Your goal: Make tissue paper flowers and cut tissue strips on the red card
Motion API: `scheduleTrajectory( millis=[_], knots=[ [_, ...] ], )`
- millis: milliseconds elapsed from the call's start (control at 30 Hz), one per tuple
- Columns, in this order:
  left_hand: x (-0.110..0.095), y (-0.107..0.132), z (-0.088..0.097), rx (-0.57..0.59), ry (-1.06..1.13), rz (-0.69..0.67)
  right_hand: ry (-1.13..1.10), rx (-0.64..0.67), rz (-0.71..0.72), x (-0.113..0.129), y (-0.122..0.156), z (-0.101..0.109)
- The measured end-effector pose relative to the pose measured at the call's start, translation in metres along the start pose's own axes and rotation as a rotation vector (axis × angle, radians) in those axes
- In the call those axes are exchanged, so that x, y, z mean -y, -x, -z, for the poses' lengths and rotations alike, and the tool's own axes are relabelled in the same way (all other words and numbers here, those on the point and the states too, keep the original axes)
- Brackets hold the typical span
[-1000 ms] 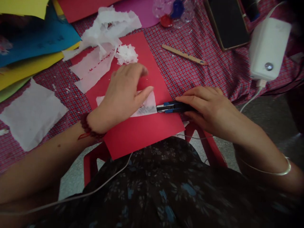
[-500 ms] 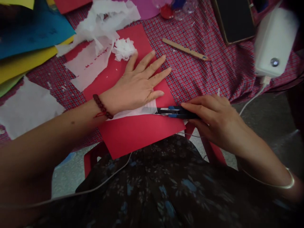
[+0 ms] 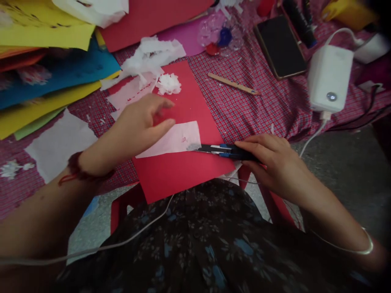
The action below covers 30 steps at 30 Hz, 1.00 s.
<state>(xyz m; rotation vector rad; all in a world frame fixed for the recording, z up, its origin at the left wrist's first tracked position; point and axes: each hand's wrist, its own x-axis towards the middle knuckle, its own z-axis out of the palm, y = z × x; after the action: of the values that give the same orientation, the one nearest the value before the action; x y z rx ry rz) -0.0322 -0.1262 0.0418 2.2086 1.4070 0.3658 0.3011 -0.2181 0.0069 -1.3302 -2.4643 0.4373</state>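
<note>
A red sheet of paper (image 3: 183, 175) lies at the table edge with a strip of white tissue paper (image 3: 183, 134) flat on it. My right hand (image 3: 269, 158) grips a black and blue utility knife (image 3: 227, 150), its blade tip touching the lower right end of the strip. Over the strip's left part is my left hand (image 3: 139, 124), thumb and index finger apart, nothing between them; its other fingers are mostly hidden. A white tissue paper flower (image 3: 168, 84) sits on the upper part of the red sheet, beside torn tissue paper (image 3: 152, 55).
Coloured paper sheets (image 3: 70, 87) are stacked at the left, above a loose white tissue piece (image 3: 61, 142). A wooden pencil-like stick (image 3: 232, 83), a phone (image 3: 279, 47) and a white power bank (image 3: 330, 77) with a cable lie to the right on the checked cloth (image 3: 210, 93).
My left hand has come off the tissue strip, moved left and bent its fingers, uncovering the strip. My right hand keeps the knife near the strip. The view takes in more of the table.
</note>
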Motion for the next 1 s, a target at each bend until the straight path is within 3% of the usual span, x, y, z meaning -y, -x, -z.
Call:
scheduleTrajectory(
  millis=[133,233,300,400,467,633,733,833,1000],
  knots=[
    [0.016,0.031,0.008,0.091,-0.176,0.061,0.01,-0.027,0.014,-0.004,-0.004,-0.001],
    [0.026,0.035,0.006,0.053,-0.176,0.247,0.028,-0.03,0.046,-0.007,-0.011,-0.003],
    [0.028,0.03,0.005,0.092,-0.172,0.366,0.033,-0.025,0.062,-0.009,-0.017,-0.003],
    [0.02,0.023,0.007,0.173,-0.137,0.405,0.032,-0.014,0.079,-0.012,-0.023,-0.003],
    [0.008,0.021,0.007,0.166,-0.075,0.4,0.035,-0.013,0.087,-0.016,-0.023,-0.002],
    [-0.025,0.023,-0.007,0.197,0.333,0.498,0.053,-0.015,0.076,-0.033,-0.016,0.006],
    [-0.026,0.027,-0.017,0.234,0.438,0.557,0.062,0.004,0.076,-0.043,-0.012,0.011],
    [-0.012,0.034,-0.015,0.209,0.203,0.472,0.071,0.015,0.092,-0.048,-0.012,0.015],
    [-0.008,0.029,-0.003,0.016,-0.442,0.142,0.082,0.028,0.119,-0.049,-0.017,0.017]
  ],
)
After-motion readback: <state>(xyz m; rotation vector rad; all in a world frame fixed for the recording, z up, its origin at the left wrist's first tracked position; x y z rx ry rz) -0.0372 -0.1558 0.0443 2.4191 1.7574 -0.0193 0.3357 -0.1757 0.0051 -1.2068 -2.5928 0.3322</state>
